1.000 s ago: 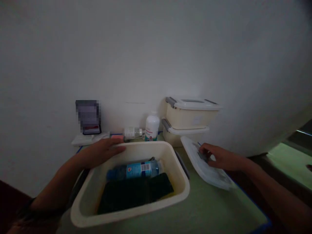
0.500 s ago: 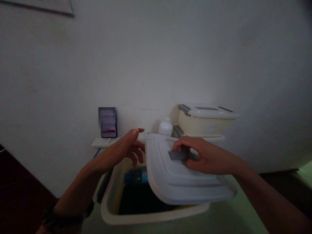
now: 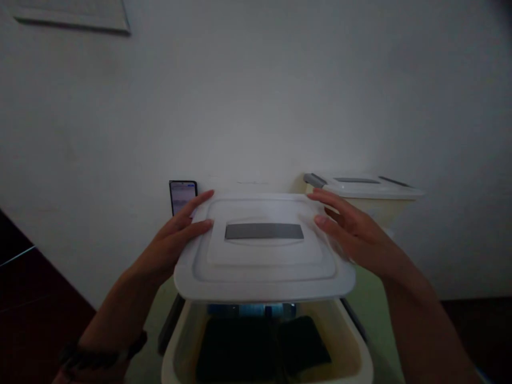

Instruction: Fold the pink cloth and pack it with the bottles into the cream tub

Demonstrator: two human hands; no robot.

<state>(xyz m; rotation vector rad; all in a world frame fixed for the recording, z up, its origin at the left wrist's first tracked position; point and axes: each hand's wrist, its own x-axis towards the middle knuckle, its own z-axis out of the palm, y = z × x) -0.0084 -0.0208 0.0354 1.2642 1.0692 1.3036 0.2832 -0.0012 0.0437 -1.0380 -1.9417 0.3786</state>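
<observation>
Hiding part of the bin: white lid; behind, phone, lidded box.

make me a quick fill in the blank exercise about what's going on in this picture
1. The lid, held between the left hand and the right hand, is ____ in colour.
2. The strip in the middle of its top is ____.
3. The dark bracelet is on the same arm as the ____ hand.
4. The closed box stands beyond the ____ hand.

Missing words: white; grey; left; right.
</observation>
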